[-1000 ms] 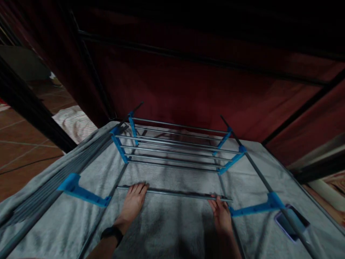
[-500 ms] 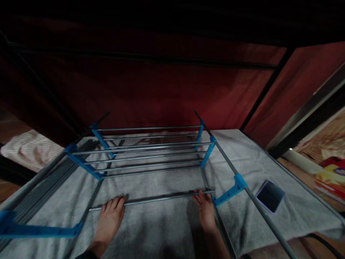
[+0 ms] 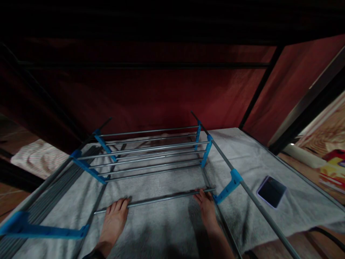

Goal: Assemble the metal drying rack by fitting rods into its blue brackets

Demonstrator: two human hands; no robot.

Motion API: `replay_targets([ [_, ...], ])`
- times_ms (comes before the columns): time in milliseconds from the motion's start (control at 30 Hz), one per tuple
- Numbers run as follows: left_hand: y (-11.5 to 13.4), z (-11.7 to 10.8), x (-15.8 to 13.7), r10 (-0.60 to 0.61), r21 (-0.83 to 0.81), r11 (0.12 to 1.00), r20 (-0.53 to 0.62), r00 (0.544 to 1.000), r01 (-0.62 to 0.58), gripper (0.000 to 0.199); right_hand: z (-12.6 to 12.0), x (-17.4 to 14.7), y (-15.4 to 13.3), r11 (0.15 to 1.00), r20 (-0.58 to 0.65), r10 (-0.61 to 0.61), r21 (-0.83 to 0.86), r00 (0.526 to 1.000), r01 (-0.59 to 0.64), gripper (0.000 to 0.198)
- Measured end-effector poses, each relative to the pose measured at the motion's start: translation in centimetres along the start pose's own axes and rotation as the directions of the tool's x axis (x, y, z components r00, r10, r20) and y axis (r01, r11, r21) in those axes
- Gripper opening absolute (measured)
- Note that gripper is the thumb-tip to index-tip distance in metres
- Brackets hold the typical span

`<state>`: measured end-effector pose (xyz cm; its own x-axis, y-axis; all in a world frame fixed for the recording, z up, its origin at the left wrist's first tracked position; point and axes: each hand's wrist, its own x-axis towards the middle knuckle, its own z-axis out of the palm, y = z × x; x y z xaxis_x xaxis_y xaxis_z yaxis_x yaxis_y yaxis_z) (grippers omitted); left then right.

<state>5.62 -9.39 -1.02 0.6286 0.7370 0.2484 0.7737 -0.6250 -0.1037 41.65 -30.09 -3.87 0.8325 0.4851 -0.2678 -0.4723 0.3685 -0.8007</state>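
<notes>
A loose grey metal tube [image 3: 161, 199] lies crosswise between the long side poles of a rack frame. My left hand [image 3: 116, 216] is closed over it near its left end. Close to its right end, my right hand [image 3: 206, 207] grips the same tube, fingers bent over it. At the right, a blue bracket [image 3: 229, 187] on the side pole has its lower end beside the tube's tip. The left blue bracket [image 3: 51, 231] slants toward the lower left pole. Farther back, several crossbars [image 3: 151, 148] span between more blue brackets.
Several spare tubes [image 3: 61, 190] lie bundled at the left. A phone [image 3: 271, 191] rests on the grey blanket [image 3: 269, 158] to the right. Beyond it is a red and yellow package [image 3: 332, 171]. Dark metal bars and a red wall [image 3: 161, 97] stand behind the rack.
My view has shifted and tilted slightly. Both hands keep hold of the tube, which stays almost in place between the poles.
</notes>
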Motion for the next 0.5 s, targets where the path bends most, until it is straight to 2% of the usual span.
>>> replay_targets([
  [233,0.4,-0.6,0.2,0.008,0.023,1.000,0.007,1.000,-0.008,0.046,-0.1,0.0,-0.3,1.000,0.044,0.001,0.007,0.999,-0.001,0.030],
  [500,1.0,-1.5,0.4,-0.021,0.052,0.998,0.059,0.998,0.018,0.048,0.6,0.0,-0.7,1.000,0.037,0.023,-0.003,0.999,-0.023,0.043],
])
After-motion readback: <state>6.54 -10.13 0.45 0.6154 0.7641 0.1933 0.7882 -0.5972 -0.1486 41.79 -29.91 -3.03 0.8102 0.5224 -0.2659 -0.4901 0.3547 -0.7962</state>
